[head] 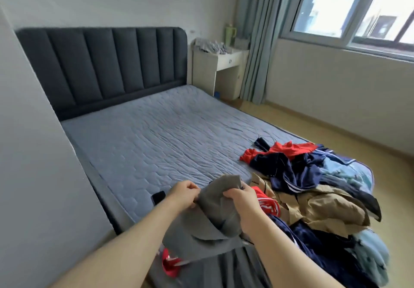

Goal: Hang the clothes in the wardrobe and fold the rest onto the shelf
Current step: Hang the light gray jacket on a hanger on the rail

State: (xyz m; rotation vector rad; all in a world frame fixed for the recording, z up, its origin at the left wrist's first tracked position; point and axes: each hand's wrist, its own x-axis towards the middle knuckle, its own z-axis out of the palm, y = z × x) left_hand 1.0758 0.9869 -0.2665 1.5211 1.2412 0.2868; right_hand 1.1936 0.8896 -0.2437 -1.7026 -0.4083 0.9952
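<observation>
Both hands are holding up a gray garment over the foot of the bed. The left hand is pinching its top edge at nine o'clock, fingers curled together onto the cloth. The right hand is gripping the same edge at three o'clock, fingers bunched. The clothes pile is lying at three o'clock of the garment.

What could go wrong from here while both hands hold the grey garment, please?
The grey garment drapes over a red item at the foot of the bed and might drag it to the floor. The small black object beside the left hand could be knocked off too.
</observation>
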